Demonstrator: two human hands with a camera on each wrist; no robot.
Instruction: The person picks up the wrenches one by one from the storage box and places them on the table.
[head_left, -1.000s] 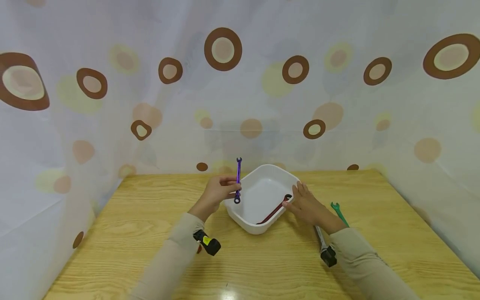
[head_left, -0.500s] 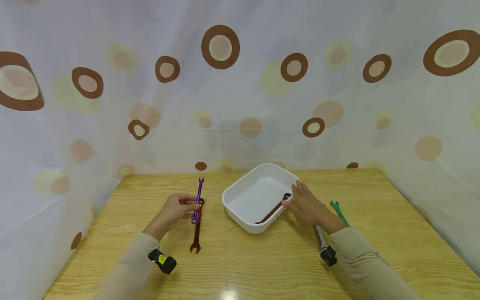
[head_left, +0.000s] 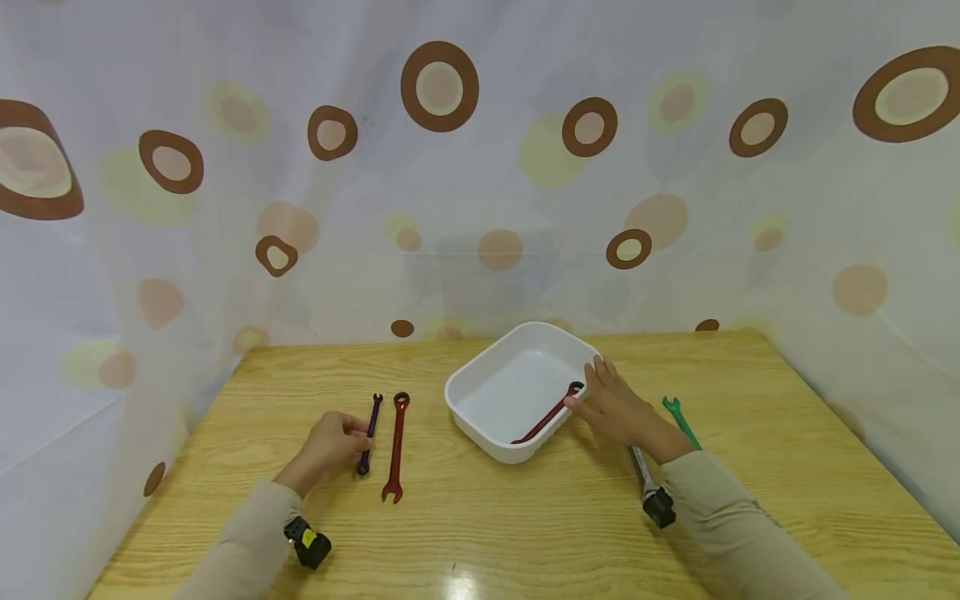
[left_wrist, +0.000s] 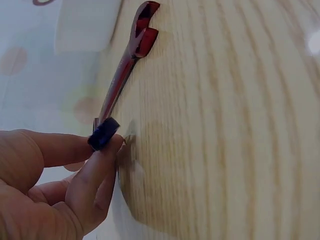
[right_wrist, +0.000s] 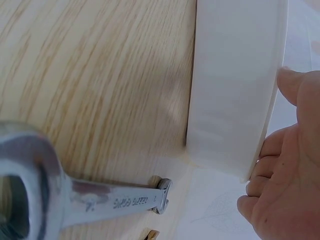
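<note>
My left hand (head_left: 333, 446) pinches a small purple combination wrench (head_left: 374, 418) between thumb and fingers, at or just above the tabletop. In the left wrist view, the wrench's dark blue-purple end (left_wrist: 104, 134) pokes out past the fingertips. Just to its right lies a larger red combination wrench (head_left: 396, 450), ring end away. My right hand (head_left: 618, 410) rests on the right rim of a white plastic bin (head_left: 468, 429), thumb and fingers touching its edge. Another dark red wrench (head_left: 551, 421) leans inside the bin against that side.
Beneath the right forearm lies a silver wrench (head_left: 641, 473), seen large in the right wrist view. A green wrench (head_left: 681, 423) lies to the right of that arm. A patterned white sheet (head_left: 498, 167) hangs behind the wooden table (head_left: 487, 533).
My left hand has moved from above the bin leftward and down, carrying the purple wrench to beside the red one on the table. The right hand stays at the bin's rim.
</note>
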